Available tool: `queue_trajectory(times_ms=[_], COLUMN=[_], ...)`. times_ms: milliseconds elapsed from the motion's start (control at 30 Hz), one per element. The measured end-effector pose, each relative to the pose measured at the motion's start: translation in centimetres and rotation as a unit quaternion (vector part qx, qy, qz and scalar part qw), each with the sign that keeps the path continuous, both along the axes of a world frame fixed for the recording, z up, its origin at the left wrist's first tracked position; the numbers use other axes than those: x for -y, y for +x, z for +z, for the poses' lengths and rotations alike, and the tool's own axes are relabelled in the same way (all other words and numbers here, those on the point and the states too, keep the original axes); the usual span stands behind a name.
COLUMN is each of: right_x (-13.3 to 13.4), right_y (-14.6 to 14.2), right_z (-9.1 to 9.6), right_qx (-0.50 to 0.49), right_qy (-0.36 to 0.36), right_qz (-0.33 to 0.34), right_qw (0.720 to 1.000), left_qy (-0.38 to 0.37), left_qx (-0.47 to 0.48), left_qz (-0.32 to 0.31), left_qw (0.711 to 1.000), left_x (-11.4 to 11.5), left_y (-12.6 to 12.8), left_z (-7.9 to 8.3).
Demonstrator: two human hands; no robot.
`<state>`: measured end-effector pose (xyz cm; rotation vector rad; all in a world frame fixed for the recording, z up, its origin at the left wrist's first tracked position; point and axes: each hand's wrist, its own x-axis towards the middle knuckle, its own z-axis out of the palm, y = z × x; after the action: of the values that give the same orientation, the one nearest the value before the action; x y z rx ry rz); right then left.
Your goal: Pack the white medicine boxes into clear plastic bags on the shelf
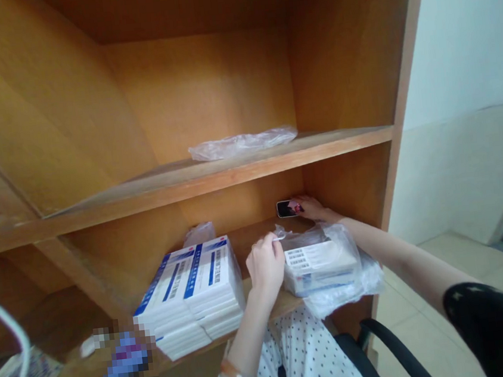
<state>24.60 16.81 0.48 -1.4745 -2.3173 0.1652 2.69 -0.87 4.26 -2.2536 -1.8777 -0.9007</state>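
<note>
My left hand [266, 264] is closed, pinching the edge of the clear plastic wrap [334, 291] around a bundle of white boxes [320, 262] on the lower shelf. My right hand [311, 207] reaches deeper into the shelf's back right corner and holds a small dark phone-like device [286, 209]. Left of my left hand stand two stacks of white boxes with blue stripes [195, 293].
A wooden shelf unit [231, 169] surrounds everything. A crumpled clear plastic bag [242, 143] lies on the upper shelf, another [198, 233] behind the stacks. A white cable [12, 351] hangs at left. A black chair armrest [384, 342] is below right.
</note>
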Motion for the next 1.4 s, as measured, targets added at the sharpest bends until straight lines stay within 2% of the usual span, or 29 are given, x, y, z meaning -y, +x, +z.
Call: queue_trajectory(times_ms=[133, 267, 433, 533, 633, 767, 833, 900, 933, 1000, 1067, 1133, 1267, 1400], right_x=[-2.7, -3.6, -4.2, -4.2, -3.7, -2.4, -1.2, 0.6, 1.8, 4.5, 7.0, 8.9, 10.6, 11.5], right_y=[-0.4, -0.5, -0.7, -0.8, -1.0, -1.0, -0.8, -0.5, -0.3, 0.1, 0.5, 1.1, 2.5, 3.8], right_z=[-2.3, -4.1, -4.0, -2.8, -1.2, 1.7, 3.8, 5.9, 6.8, 8.3, 9.0, 8.9, 8.2, 7.9], right_qx=[0.007, 0.020, 0.063, 0.088, 0.107, 0.120, 0.126, 0.130, 0.130, 0.144, 0.169, 0.182, 0.190, 0.260], right_qy=[0.059, 0.094, 0.086, 0.066, 0.040, -0.023, -0.088, -0.168, -0.211, -0.314, -0.349, -0.359, -0.367, -0.303], right_qz=[-0.065, -0.091, -0.089, -0.085, -0.084, -0.132, -0.153, -0.137, -0.114, -0.016, 0.041, 0.057, 0.044, -0.024], right_qw=[0.996, 0.991, 0.990, 0.990, 0.990, 0.984, 0.976, 0.968, 0.962, 0.938, 0.921, 0.914, 0.910, 0.916], left_qy=[-0.025, -0.047, -0.063, -0.048, -0.036, -0.030, -0.041, -0.049, -0.047, -0.028, -0.001, 0.018, -0.007, -0.056], left_qx=[0.032, 0.043, 0.036, 0.044, 0.070, 0.108, 0.130, 0.166, 0.186, 0.231, 0.289, 0.366, 0.519, 0.628], left_qz=[-0.008, -0.022, -0.041, -0.056, -0.041, -0.019, -0.020, -0.025, -0.030, -0.043, -0.054, -0.073, -0.133, -0.158], left_qw=[0.999, 0.998, 0.996, 0.996, 0.996, 0.994, 0.990, 0.985, 0.981, 0.972, 0.956, 0.928, 0.844, 0.760], left_x=[-1.6, -2.5, -3.0, -3.1, -3.0, -2.6, -2.4, -2.3, -2.3, -2.6, -3.1, -3.5, -3.9, -3.6], left_y=[-0.2, -0.5, -0.8, -0.8, -0.7, -0.4, -0.4, -0.4, -0.4, -0.3, 0.0, 0.3, 0.8, 1.0], left_z=[-1.7, -3.1, -4.0, -3.9, -3.2, -1.6, -0.6, 0.3, 0.8, 1.4, 1.8, 2.0, 2.4, 3.1])
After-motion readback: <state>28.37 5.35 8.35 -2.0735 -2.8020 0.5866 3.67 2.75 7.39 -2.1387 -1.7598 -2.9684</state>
